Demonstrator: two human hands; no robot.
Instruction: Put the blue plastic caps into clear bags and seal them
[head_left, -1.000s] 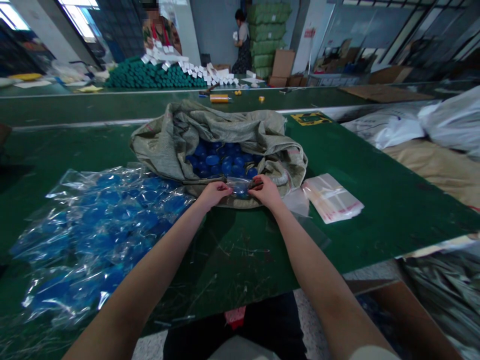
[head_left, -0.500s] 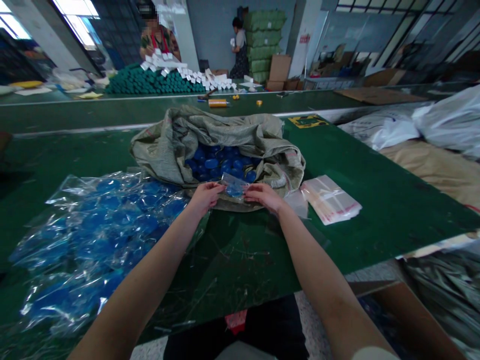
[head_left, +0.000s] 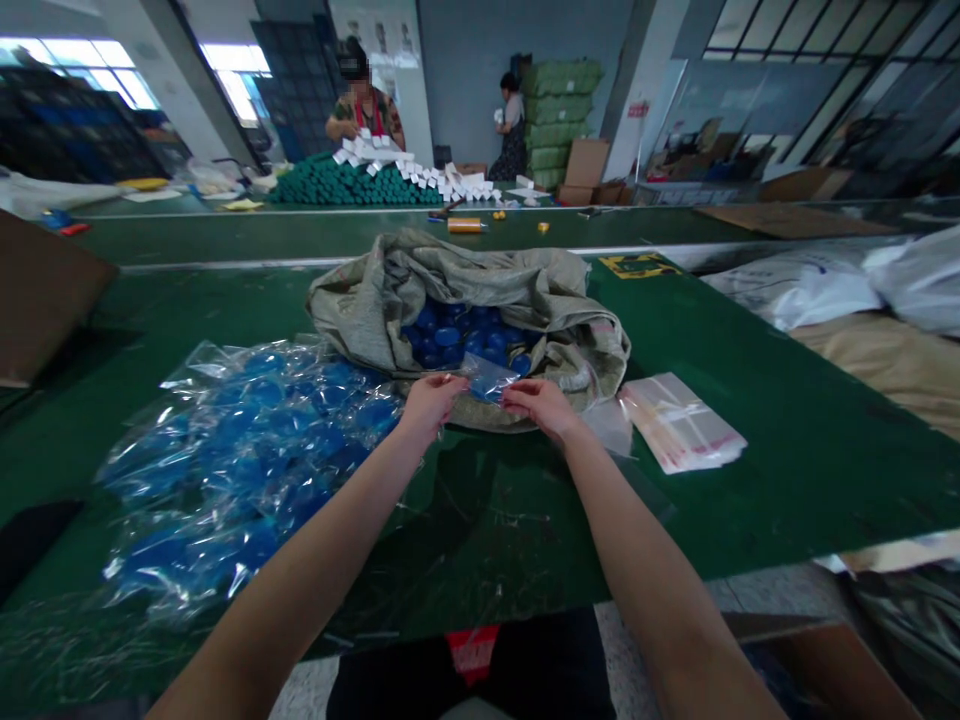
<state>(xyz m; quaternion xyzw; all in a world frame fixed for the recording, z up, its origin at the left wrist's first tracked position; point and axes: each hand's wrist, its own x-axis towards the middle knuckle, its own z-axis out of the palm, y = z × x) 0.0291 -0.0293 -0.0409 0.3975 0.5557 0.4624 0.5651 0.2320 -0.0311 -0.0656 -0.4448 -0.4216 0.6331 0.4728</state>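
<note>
Both hands meet at the front lip of a grey woven sack (head_left: pixel 360 300) full of blue caps (head_left: pixel 450 335). My left hand (head_left: pixel 429 402) and my right hand (head_left: pixel 541 406) each pinch one side of a small clear plastic bag (head_left: pixel 487 378) that has a blue cap inside. The bag hangs just above the green table (head_left: pixel 750 400), between the hands. Fingers of both hands are closed on the bag's edges.
A heap of clear bags with blue caps (head_left: pixel 240 450) lies to the left. A stack of flat clear bags (head_left: pixel 686 435) lies to the right. Brown cardboard (head_left: pixel 37 300) stands far left, white sacks (head_left: pixel 810 285) far right. Two people (head_left: pixel 364 100) work at a far table.
Both hands have lifted slightly and drawn toward me with the small bag, which has tilted. The camera has turned, so the scene sits further right.
</note>
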